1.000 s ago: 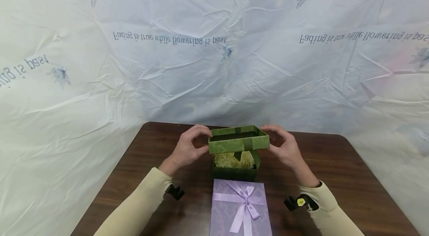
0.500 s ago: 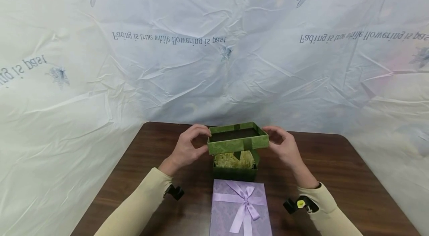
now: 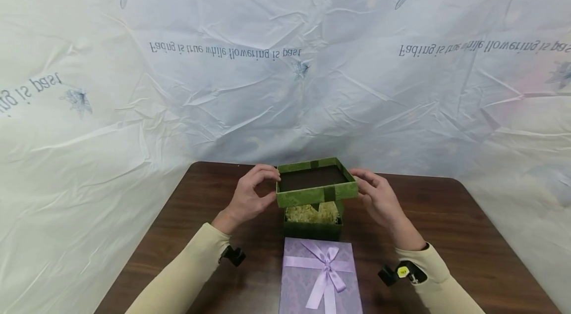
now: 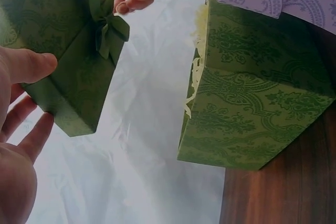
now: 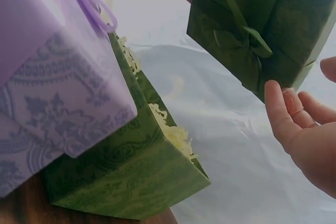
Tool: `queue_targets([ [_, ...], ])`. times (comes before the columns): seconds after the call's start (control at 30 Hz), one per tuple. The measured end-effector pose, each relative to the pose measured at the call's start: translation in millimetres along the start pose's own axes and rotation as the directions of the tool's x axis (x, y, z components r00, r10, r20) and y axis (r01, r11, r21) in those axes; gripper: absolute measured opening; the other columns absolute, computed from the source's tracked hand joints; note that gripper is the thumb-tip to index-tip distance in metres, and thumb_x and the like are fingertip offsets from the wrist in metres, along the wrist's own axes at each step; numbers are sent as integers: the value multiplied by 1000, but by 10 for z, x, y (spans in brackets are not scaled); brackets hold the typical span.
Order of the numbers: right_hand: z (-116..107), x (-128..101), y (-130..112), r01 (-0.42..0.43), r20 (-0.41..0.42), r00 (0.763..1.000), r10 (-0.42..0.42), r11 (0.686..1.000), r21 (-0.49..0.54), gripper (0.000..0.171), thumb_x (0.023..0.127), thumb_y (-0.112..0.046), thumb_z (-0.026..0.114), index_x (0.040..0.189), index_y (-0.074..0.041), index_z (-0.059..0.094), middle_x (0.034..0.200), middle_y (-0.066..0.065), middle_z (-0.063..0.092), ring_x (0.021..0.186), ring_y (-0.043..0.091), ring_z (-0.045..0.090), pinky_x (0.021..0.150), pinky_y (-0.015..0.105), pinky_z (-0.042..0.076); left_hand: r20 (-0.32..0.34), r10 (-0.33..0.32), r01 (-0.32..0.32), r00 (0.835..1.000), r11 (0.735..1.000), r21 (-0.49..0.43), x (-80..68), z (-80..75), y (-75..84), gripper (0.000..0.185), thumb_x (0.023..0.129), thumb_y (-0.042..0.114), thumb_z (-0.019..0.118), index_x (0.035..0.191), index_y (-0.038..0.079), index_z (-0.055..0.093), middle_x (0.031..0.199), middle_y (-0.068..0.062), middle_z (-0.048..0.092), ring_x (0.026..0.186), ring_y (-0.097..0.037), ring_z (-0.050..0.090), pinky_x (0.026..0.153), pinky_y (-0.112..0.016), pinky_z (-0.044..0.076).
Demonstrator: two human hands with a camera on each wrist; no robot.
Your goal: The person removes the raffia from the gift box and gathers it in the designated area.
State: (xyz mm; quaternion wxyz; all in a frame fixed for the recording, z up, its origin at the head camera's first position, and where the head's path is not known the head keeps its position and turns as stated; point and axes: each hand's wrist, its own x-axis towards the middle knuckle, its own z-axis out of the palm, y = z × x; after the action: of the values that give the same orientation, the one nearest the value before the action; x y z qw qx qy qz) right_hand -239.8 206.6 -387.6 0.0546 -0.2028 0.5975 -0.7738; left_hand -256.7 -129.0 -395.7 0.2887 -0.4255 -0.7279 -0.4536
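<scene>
My left hand (image 3: 252, 195) pinches the left end of a green gift box lid (image 3: 316, 195), thumb on one face and fingers on another. Its dark inside faces up toward the head view, while a green ribbon bow (image 4: 108, 31) hangs on the underside. Over at the lid's right end, my right hand (image 3: 379, 200) has its fingers loosely extended at the corner; in the right wrist view the fingertips (image 5: 274, 88) overlap the lid's edge and the thumb stands apart. Below the lid is the green gift box (image 5: 131, 174), uncovered, with pale shredded paper filler (image 3: 312, 213) in it.
A lilac gift box (image 3: 296, 284) with a satin bow lies in front of the green box, nearer me. Both are on a dark wooden table (image 3: 192, 259). A white printed sheet (image 3: 250, 101) hangs behind and at the sides.
The lid has tilted further toward me, so more of its dark inside shows. My right hand's fingers have shifted and loosened at the corner; the left hand keeps its hold.
</scene>
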Motion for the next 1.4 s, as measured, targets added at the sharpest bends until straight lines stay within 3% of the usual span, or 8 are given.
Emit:
queue_targets([
  [0.17, 7, 17, -12, -43, 74, 997, 35, 994, 102, 27, 106, -13, 40, 125, -12, 59, 115, -1, 66, 89, 8, 65, 67, 21, 54, -10, 22, -22, 1000, 1000, 0, 1, 7, -10, 39, 72, -13, 72, 105, 6, 65, 111, -13, 62, 107, -26, 59, 92, -30, 51],
  [0.37, 7, 51, -21, -139, 143, 984, 109, 966, 217, 34, 107, -16, 35, 123, -7, 64, 115, 5, 68, 97, 17, 68, 82, 32, 58, -17, 56, -56, 998, 998, 25, -18, 17, -15, 39, 70, -15, 72, 103, 4, 65, 110, -16, 61, 106, -28, 59, 93, -30, 50],
  [0.57, 22, 37, -21, -218, 162, 970, 183, 948, 233, 35, 107, -19, 35, 118, -8, 67, 108, 5, 71, 91, 16, 69, 82, 32, 58, -17, 89, -88, 996, 995, 57, -19, 24, 60, 37, 67, -20, 71, 99, -1, 64, 108, -19, 60, 103, -33, 59, 91, -30, 50],
  [0.8, 57, 8, -25, -228, 147, 970, 196, 940, 253, 32, 106, -15, 38, 117, -8, 67, 104, 3, 70, 86, 12, 68, 74, 26, 58, -8, 118, -117, 993, 991, 61, -24, 38, 60, 37, 66, -21, 72, 97, -3, 64, 107, -20, 59, 103, -35, 58, 91, -29, 50],
  [1.1, 59, -1, -28, -234, 165, 968, 189, 919, 319, 32, 107, -14, 36, 122, -3, 62, 108, 7, 70, 90, 15, 69, 73, 25, 59, 14, 134, -135, 991, 990, 37, -62, 44, -52, 37, 72, -14, 70, 103, 5, 66, 111, -18, 60, 110, -27, 57, 93, -28, 49],
  [1.4, 74, 12, -36, -242, 195, 964, 179, 898, 369, 33, 105, -8, 37, 114, -4, 69, 107, 9, 71, 95, 18, 70, 77, 26, 59, 35, 152, -154, 988, 986, 59, -31, 27, -34, 29, 75, -11, 68, 101, 1, 65, 112, -19, 59, 113, -27, 56, 95, -28, 49],
])
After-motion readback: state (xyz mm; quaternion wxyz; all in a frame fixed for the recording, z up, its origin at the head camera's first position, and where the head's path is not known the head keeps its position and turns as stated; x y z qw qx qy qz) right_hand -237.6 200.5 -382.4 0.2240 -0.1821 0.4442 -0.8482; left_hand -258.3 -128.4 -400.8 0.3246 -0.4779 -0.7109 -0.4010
